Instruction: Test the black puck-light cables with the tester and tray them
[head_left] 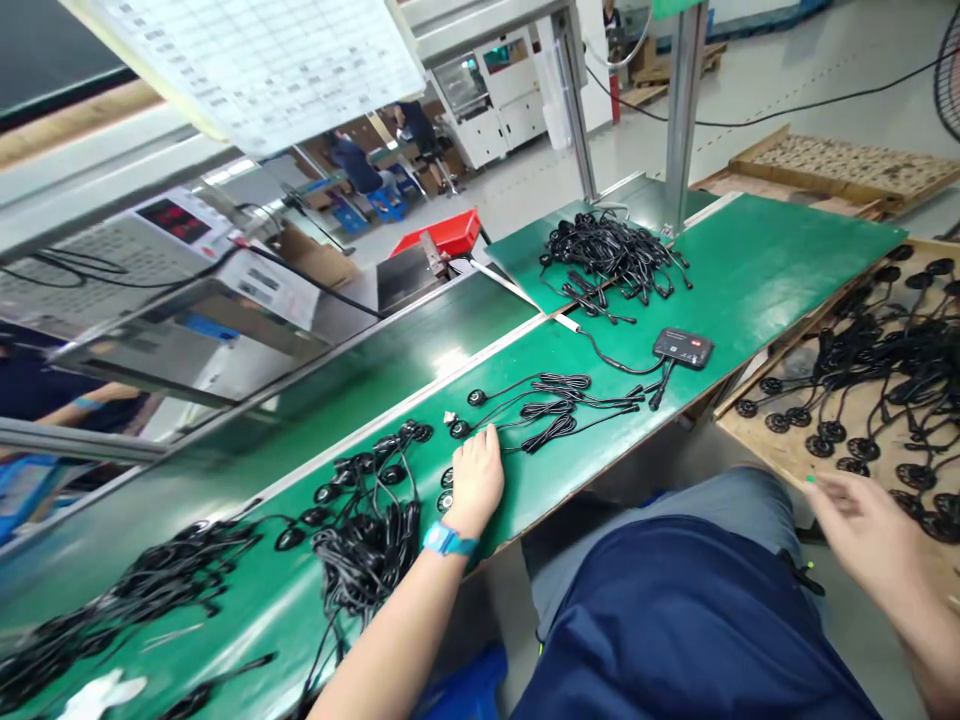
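Observation:
My left hand [478, 480], a blue band at its wrist, is low over the green work surface [420, 375], fingers together and curled down on black cable. Round black cable ends [445, 501] show at its left side, and tied cable bundles [550, 431] lie to its right. What sits under the palm is hidden. My right hand [862, 525] hangs at the near edge of a wooden tray [776, 455] of similar cables. Its fingers are loosely spread, slightly blurred, and hold nothing I can see. A small green spot [810, 479] shows at a fingertip.
A flat black box [683, 347] with a cable lies on the surface. Heaps of black cables [611, 250] lie at the back, with another tangle [367, 555] at left. A metal post [682, 120] stands behind. A red bin [442, 235] sits beyond; people sit farther off.

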